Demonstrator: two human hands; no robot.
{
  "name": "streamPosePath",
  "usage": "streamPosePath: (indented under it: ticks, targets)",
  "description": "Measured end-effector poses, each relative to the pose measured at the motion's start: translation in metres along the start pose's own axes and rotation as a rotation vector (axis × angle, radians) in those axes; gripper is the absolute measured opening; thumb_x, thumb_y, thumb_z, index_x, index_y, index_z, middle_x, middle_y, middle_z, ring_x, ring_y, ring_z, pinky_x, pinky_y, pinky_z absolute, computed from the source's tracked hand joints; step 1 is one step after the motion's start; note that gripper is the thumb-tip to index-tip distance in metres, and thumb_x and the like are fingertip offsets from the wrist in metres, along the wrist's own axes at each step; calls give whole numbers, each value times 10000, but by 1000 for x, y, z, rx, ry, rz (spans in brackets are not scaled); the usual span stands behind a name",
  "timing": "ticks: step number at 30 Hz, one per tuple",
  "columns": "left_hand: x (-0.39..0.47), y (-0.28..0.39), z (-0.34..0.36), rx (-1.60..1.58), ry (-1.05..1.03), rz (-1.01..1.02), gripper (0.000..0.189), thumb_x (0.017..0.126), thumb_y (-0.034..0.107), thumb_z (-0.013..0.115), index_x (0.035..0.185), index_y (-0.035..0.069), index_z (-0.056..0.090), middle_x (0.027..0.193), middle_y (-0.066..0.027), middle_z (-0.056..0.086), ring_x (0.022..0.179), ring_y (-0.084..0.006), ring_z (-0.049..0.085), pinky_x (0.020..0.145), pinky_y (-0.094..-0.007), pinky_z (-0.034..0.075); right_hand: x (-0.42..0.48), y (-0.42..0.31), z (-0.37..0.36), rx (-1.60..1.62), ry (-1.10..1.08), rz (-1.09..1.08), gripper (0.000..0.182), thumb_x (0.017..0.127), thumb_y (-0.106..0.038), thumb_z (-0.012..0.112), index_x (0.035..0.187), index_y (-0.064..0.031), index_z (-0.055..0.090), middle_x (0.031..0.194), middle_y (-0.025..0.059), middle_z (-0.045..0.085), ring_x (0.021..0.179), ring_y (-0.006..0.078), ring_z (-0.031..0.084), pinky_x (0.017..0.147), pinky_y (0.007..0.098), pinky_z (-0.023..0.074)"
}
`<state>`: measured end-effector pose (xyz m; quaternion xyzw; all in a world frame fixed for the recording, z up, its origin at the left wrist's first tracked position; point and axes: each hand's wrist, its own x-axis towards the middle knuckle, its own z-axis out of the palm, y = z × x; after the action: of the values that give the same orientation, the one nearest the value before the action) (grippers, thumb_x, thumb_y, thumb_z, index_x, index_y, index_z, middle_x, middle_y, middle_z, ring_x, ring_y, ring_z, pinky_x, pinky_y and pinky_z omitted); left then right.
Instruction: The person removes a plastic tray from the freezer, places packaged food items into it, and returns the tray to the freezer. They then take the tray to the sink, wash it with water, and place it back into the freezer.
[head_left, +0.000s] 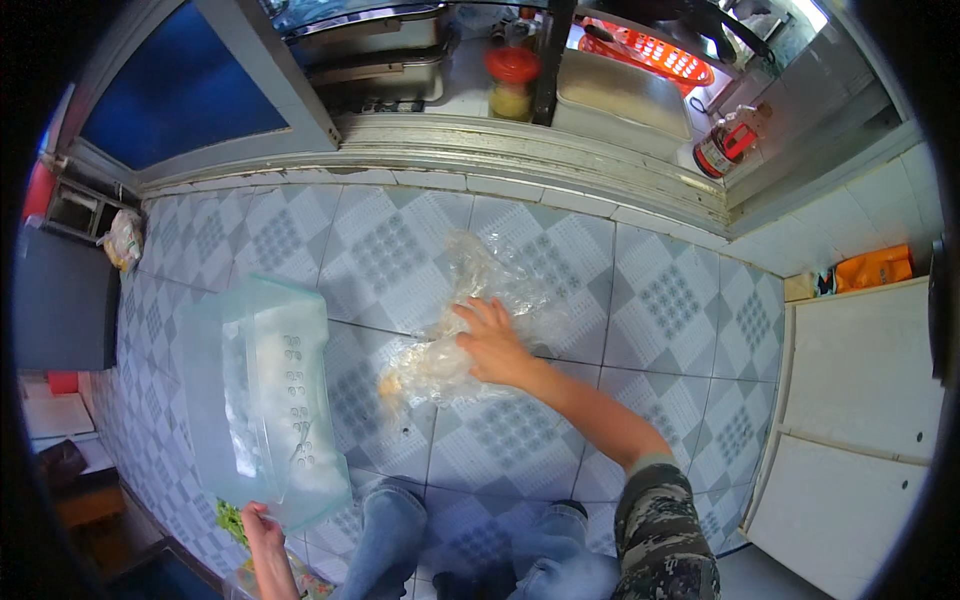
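Note:
My left hand (262, 525) grips the near end of a translucent plastic refrigerator drawer (289, 390), which is tilted at the left with frosty white patches on its wall. My right hand (491, 341), fingers spread, reaches down onto crumpled clear plastic bags (442, 367) on the tiled floor. Something yellowish shows inside the plastic at its left end. Whether the right fingers grip the film is hard to tell; they touch it. Below my left hand, green leaves (232, 521) and a clear bag lie partly hidden behind my forearm.
My jeans-clad legs (390, 536) are at the bottom. Ahead runs a metal door track (450, 142), with lidded pans, a red-lidded jar (512, 82) and a red basket (652, 56) beyond. A white cabinet (855, 375) stands at the right, a dark grey box-shaped unit (64, 296) at the left.

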<state>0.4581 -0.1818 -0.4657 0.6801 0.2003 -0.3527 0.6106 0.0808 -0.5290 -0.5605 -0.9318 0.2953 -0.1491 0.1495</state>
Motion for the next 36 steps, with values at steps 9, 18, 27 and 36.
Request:
streamPosePath:
  ticks: [9,18,27,36]
  targets:
    - [14,1,-22,-47,-25,-38,132,600,5,461,729,22,484,754,-77,530,714,-232,530,702,-323,465,33,19,64,-198,-394,313,228,770,-135,493,986,-114,562,949,102,569,920,247,546,808,471,341]
    - [8,-1,-21,166,31,294,100,612,-28,484,577,59,452,588,-20,447,541,-133,445,505,-271,392,-75,80,-62,-152,636,893,278,695,-167,623,937,-39,577,876,146,610,809,318,580,703,375,451]
    - [-23,-22,16,312,47,328,130,603,-41,522,538,71,524,536,7,509,445,-66,378,412,-223,270,-90,14,-136,-248,579,758,297,641,-59,603,936,-47,570,863,145,604,815,323,579,704,363,442]
    - [-27,-42,33,220,-88,265,136,603,-82,520,546,39,543,555,-14,544,493,-91,480,454,-244,370,-29,-18,-148,-549,378,605,411,580,20,605,980,-26,522,914,142,564,850,329,541,739,375,383]
